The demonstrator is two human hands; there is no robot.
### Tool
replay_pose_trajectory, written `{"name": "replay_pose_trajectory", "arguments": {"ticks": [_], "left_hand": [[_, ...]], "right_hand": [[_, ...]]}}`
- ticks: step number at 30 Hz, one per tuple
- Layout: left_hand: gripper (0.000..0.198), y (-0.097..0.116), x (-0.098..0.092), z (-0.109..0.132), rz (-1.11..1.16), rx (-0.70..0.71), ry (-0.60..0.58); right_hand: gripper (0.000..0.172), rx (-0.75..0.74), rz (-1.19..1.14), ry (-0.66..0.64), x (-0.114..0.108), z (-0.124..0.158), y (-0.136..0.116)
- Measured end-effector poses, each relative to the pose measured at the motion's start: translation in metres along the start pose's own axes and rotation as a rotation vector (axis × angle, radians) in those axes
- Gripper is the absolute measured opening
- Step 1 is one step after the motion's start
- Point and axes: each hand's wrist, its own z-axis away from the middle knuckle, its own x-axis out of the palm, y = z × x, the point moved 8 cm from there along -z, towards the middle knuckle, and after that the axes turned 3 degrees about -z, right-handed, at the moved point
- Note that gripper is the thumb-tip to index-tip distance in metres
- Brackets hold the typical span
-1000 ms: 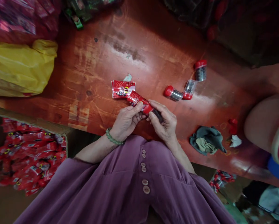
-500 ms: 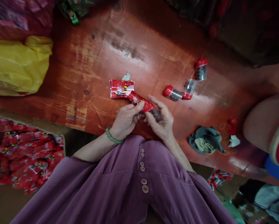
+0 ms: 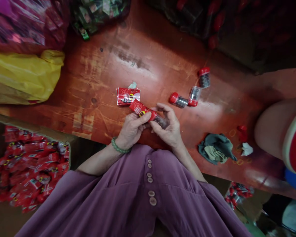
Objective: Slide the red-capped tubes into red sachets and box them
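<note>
I have both hands together just over the near edge of the red wooden surface (image 3: pixel 143 59). My left hand (image 3: pixel 132 129) is closed, its grip pinching the red sleeve (image 3: pixel 141 109) between thumb and fingertips, and my right hand (image 3: pixel 169 126) is closed as well, its grip wrapped round the clear vial (image 3: pixel 161 121) of dark bits. The vial's one end sits inside the sleeve's open mouth, so the two things meet right between my hands, slanting up and away to the left of the grip. Just beyond the sleeve's far tip lies a small stack of flat red sleeves (image 3: pixel 128 95), touching or nearly touching it; I cannot tell which. Farther out to the right of the grip lie three red-capped vials (image 3: pixel 189 95), two of them end to end and one apart. Nearer me on the right sits a crumpled grey cloth (image 3: pixel 217 148). Off to the left, below the surface, a box of red packets (image 3: pixel 31 168) is well apart from my hands.
</note>
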Motion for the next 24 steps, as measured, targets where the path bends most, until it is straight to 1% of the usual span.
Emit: {"name": "replay_pose_trajectory", "arguments": {"ticks": [2,4,6,8,10,13,14,15,17,19,21,23,24], "left_hand": [[0.032,0.001,0.000,0.004,-0.005,0.036,0.038],[0.031,0.001,0.000,0.010,-0.011,0.062,0.062],[0.031,0.000,0.002,0.016,-0.039,0.078,0.049],[0.031,-0.002,0.004,0.022,-0.073,0.089,0.034],[0.031,-0.002,0.004,0.028,-0.099,0.105,0.040],[0.032,-0.001,0.003,0.035,-0.122,0.146,0.060],[0.032,0.000,0.002,0.037,-0.122,0.170,0.068],[0.032,0.002,0.001,0.038,-0.119,0.196,0.073],[0.031,0.004,0.000,0.040,-0.103,0.248,0.075],[0.028,0.003,0.000,0.041,-0.102,0.263,0.059],[0.028,0.003,0.001,0.041,-0.105,0.260,0.040],[0.029,0.006,0.002,0.042,-0.104,0.271,0.014],[0.029,0.008,0.004,0.042,-0.106,0.287,-0.004]], "right_hand": [[0.052,-0.065,0.080,0.004,0.000,0.003,-0.008],[0.053,-0.171,0.175,0.000,-0.001,0.008,-0.018],[0.053,-0.310,0.260,-0.019,0.001,0.014,-0.029],[0.052,-0.393,0.298,-0.037,0.002,0.021,-0.034],[0.055,-0.366,0.267,-0.044,0.002,0.027,-0.031],[0.068,-0.251,0.155,-0.035,0.000,0.038,-0.021],[0.067,-0.222,0.116,-0.024,-0.001,0.042,-0.018],[0.060,-0.193,0.079,-0.017,-0.003,0.046,-0.016],[0.038,-0.147,0.038,0.001,-0.006,0.052,-0.012],[0.022,-0.181,0.084,0.047,-0.009,0.058,-0.016],[0.015,-0.304,0.192,0.115,-0.011,0.062,-0.026],[0.015,-0.438,0.252,0.170,-0.009,0.066,-0.037],[0.016,-0.466,0.244,0.175,-0.006,0.067,-0.038]]}}
